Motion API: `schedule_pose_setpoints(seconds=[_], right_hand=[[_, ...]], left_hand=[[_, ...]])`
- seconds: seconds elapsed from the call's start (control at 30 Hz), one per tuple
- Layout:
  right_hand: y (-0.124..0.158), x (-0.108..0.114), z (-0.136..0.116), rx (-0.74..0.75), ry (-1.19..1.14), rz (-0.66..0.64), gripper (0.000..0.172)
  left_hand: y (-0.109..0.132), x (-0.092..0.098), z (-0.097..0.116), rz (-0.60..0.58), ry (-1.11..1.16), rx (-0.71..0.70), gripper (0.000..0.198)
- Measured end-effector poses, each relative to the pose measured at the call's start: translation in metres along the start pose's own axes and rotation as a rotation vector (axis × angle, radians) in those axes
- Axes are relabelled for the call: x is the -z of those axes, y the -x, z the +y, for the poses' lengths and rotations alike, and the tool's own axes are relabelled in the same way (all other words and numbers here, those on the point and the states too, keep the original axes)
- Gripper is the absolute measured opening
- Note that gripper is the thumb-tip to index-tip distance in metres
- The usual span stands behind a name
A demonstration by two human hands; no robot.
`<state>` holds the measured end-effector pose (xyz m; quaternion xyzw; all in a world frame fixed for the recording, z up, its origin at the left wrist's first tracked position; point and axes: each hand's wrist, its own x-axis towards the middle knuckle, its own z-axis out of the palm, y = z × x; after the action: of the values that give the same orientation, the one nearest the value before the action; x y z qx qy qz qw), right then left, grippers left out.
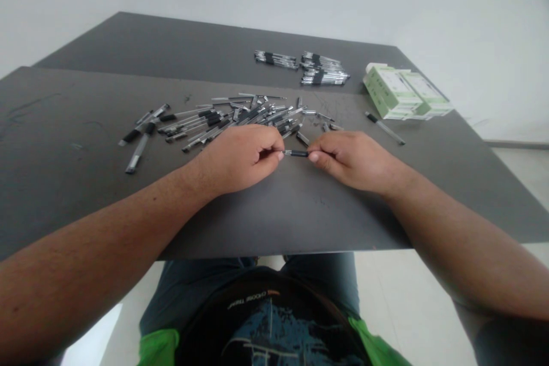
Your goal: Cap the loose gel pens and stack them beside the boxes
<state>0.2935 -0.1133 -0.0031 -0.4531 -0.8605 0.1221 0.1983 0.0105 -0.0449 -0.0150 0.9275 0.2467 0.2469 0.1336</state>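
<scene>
My left hand and my right hand rest on the dark grey table, facing each other. Between them they hold one black and silver pen lying level; each hand pinches one end with its fingers closed. Just beyond my hands lies a loose pile of pens and pen parts, black with clear barrels.
Bundles of assembled pens lie at the far middle of the table. Two green and white boxes stand at the far right, with a single pen beside them. A few stray pens lie to the left. The table's near edge is close to my lap.
</scene>
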Motion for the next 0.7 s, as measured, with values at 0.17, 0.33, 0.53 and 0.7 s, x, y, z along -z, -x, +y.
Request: schedule_pose_setpoints(seconds=[0.17,0.33,0.53,0.7], right_hand=[[0.0002,0.0002,-0.0014,-0.054,-0.031,0.022,0.026],[-0.0005,0.001,-0.0017,0.008,-0.008,0.004,0.033],[-0.0008,0.0007,-0.0014,-0.01,0.005,-0.003,0.027],[-0.0004,0.0,-0.0014,-0.039,-0.051,0.018,0.026]], left_hand=[[-0.0005,0.001,0.0012,-0.011,-0.009,0.012,0.019],[-0.0006,0.0016,0.0013,-0.026,-0.005,0.013,0.019],[-0.0003,0.0006,0.0011,-0.009,0.004,-0.012,0.019],[-0.0009,0.0015,0.001,-0.024,0.003,-0.001,0.018]])
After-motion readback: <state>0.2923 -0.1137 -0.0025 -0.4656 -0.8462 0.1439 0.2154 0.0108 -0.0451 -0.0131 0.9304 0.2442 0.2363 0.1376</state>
